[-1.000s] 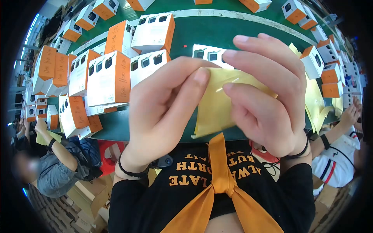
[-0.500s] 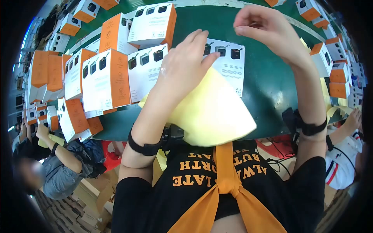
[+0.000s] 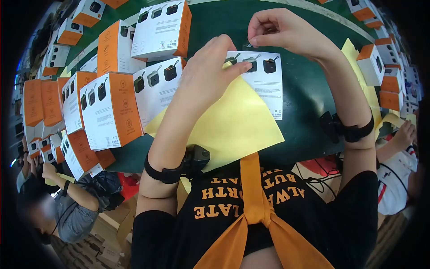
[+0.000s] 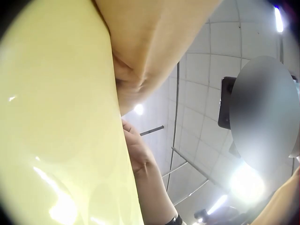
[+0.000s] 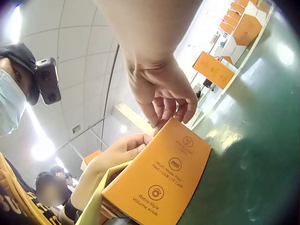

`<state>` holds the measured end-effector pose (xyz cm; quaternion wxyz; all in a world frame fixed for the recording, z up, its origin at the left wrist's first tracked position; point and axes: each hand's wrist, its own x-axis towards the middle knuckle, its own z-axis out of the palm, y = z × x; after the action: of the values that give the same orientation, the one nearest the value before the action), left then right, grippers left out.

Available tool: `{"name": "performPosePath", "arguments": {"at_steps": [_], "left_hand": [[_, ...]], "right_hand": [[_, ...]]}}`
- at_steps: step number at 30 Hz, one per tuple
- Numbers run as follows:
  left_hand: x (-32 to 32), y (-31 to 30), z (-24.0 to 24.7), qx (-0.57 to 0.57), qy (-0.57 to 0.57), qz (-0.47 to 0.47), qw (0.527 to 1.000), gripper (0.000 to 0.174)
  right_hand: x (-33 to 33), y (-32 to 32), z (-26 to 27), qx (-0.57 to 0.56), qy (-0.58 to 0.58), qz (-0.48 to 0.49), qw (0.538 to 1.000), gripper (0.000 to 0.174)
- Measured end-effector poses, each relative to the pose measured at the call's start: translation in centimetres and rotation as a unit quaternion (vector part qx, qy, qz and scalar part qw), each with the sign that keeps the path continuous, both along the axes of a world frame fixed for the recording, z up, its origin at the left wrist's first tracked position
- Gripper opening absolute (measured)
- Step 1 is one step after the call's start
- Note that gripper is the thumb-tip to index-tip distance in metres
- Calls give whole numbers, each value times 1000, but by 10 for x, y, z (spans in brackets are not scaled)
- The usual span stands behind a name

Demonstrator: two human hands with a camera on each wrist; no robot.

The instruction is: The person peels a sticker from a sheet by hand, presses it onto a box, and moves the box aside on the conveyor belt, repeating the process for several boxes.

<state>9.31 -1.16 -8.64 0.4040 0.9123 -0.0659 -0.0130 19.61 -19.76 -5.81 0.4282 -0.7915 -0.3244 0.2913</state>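
A glossy yellow sheet (image 3: 237, 119) slopes down toward the person's front. Near its upper corner my left hand (image 3: 204, 71) pinches it, thumb lying across the top; faint round outlines show on the sheet in the left wrist view. Under and beyond that hand is a white speaker box (image 3: 266, 87) with three pictured speakers, its orange side (image 5: 161, 178) facing the right wrist camera. Over the box's far edge, my right hand (image 3: 280, 29) has thumb and fingertips drawn together on a small clear sticker (image 3: 248, 45).
Stacked white-and-orange boxes (image 3: 114, 112) crowd the left of the green table (image 3: 309, 98). More boxes (image 3: 371, 65) and yellow sheets (image 3: 354, 67) lie to the right. Other people sit on both sides, one in a grey shirt (image 3: 78, 215).
Both hands were together at the yellow sheet. They parted, the right hand going outward, then back left and down over the box's far edge. The left hand brought the sheet over the box.
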Motion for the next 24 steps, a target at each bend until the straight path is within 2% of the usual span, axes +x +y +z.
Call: {"name": "performPosePath", "arguments": {"at_steps": [14,16,18,20,24], "left_hand": [[-2,1,2,-4,12,2,1000,33],[-1,1,1,1,-3,-4,1000,34],[-1,0,1,-3,-2,-6,1000,34],[0,1,0,-5,0,-7,1000,34],[1,1,0,11,-13,-13,1000,34]], "right_hand": [[2,3,-9,-3,-11,0,1000,7],[6,2,-11,62,-109,-52,991,8],[9,3,8,51,-90,-72,992,8],[-2,4,18,39,45,-34,998,8],[-5,3,2,25,15,-17,999,9]]}}
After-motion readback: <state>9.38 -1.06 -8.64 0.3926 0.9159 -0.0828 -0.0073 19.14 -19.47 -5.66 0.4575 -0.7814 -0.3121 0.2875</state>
